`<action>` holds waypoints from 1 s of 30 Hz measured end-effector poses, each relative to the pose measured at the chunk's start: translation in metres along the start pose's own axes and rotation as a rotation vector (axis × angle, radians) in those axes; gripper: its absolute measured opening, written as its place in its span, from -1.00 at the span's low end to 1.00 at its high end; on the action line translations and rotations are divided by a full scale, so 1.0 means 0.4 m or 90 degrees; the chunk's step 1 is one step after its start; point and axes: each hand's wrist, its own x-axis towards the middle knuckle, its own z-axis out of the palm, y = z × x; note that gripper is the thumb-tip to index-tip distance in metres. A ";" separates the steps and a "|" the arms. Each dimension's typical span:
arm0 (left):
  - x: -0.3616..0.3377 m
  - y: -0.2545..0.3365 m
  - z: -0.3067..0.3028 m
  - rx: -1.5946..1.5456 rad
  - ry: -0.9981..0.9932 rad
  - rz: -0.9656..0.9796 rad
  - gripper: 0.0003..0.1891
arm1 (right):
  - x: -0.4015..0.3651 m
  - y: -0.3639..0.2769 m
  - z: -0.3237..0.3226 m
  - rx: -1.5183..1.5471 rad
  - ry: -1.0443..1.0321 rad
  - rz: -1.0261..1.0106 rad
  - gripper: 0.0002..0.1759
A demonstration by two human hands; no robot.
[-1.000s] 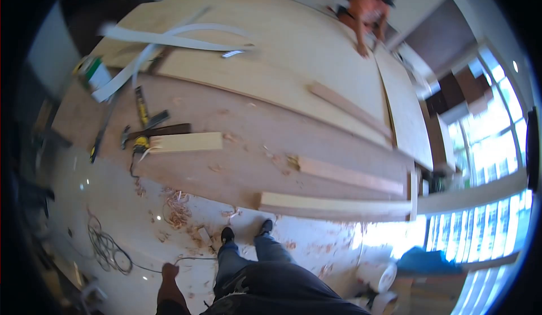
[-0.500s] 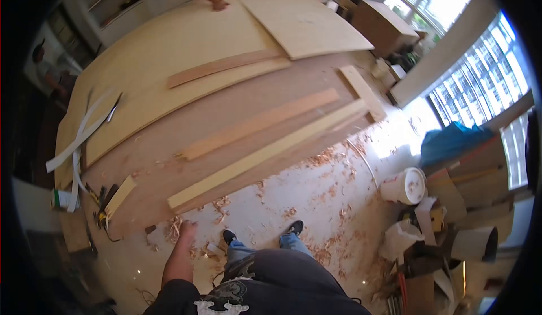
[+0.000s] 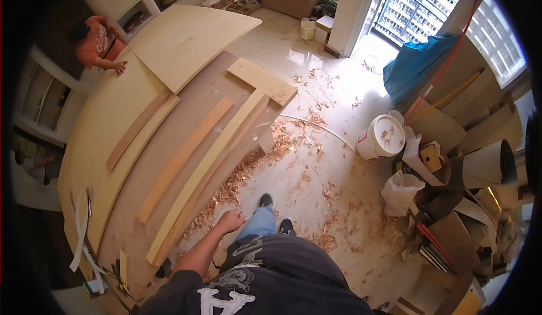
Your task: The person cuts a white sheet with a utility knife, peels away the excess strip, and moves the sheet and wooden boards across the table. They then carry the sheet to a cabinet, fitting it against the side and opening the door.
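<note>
My left hand (image 3: 232,220) hangs over the floor beside the worktable, its fingers curled; whether anything is inside them is too small to tell. It is nearest to a long pale wooden strip (image 3: 206,176) along the table's near edge and touches no board. My right hand does not show. An orange-brown strip (image 3: 185,159) lies parallel to the pale one. A short wide board (image 3: 262,81) lies across the strip's far end. Large plywood sheets (image 3: 192,38) cover the table's far side, with a thin reddish strip (image 3: 137,129) on top.
A co-worker in an orange shirt (image 3: 100,46) leans at the far left edge. Another person (image 3: 35,162) is at the left. Wood shavings (image 3: 231,185) litter the floor. A white bucket (image 3: 381,137), a plastic bag (image 3: 401,192) and scrap boards (image 3: 451,239) stand at the right.
The view has swung to the right, and the table now runs diagonally at the left. My left hand has risen from low beside the table, and my feet have changed position.
</note>
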 end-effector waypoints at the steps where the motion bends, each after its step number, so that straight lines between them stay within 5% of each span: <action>1: 0.038 0.022 -0.017 0.020 -0.022 -0.001 -0.36 | 0.026 -0.030 -0.006 0.005 -0.003 -0.005 -0.30; 7: 0.350 0.195 -0.084 -0.120 0.007 0.149 -0.39 | 0.233 -0.280 -0.078 0.013 -0.010 -0.054 -0.29; 16: 0.689 0.686 -0.426 -0.154 -0.074 0.343 -0.36 | 0.500 -0.730 -0.309 -0.045 0.012 -0.116 -0.28; 22: 0.814 0.831 -0.612 -0.219 -0.053 0.319 -0.39 | 0.695 -0.967 -0.429 -0.063 -0.010 -0.165 -0.27; 30: 1.061 0.940 -0.674 -0.245 -0.034 0.227 -0.36 | 1.050 -1.211 -0.590 -0.136 -0.108 -0.233 -0.26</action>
